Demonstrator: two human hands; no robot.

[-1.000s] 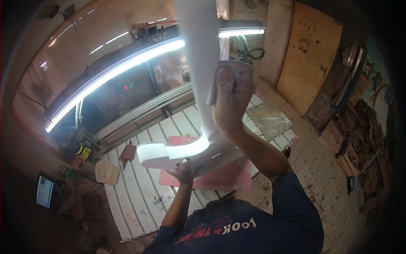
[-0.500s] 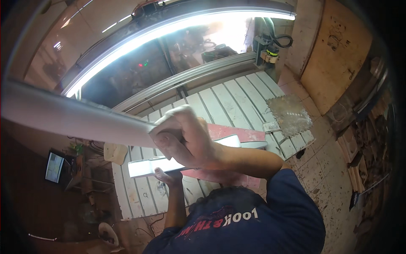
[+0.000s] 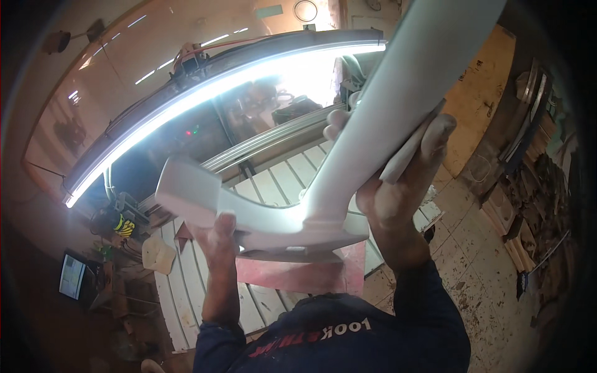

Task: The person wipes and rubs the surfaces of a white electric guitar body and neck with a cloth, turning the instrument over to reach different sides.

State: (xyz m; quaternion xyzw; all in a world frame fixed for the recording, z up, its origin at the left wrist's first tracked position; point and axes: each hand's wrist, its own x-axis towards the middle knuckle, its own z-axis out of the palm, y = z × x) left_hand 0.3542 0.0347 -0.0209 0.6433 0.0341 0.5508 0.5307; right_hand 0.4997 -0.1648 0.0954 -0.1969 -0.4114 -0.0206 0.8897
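A large white branching piece (image 3: 348, 180), smooth and looking like a furniture frame part, is held up in front of me in both hands. Its wide arm rises to the upper right, close to the camera, and a curved arm ends in a blocky end at the left. My left hand (image 3: 217, 239) grips it from below near that blocky end, thumb on top. My right hand (image 3: 398, 193) is wrapped round the wide arm; some fingertips show on its far side. A flat pale strip (image 3: 401, 158) lies under the right hand's fingers; what it is I cannot tell.
Below is a white slatted table (image 3: 181, 304) with a red board (image 3: 280, 273) on it. A bright tube light (image 3: 205, 96) and a metal rail span the far side. A monitor (image 3: 73, 273) and cap (image 3: 158, 253) are left; wood pieces (image 3: 516, 230) lean right.
The white piece has been lifted and turned; its wide arm swung from the left to the upper right. My right hand has moved right, and my left hand left.
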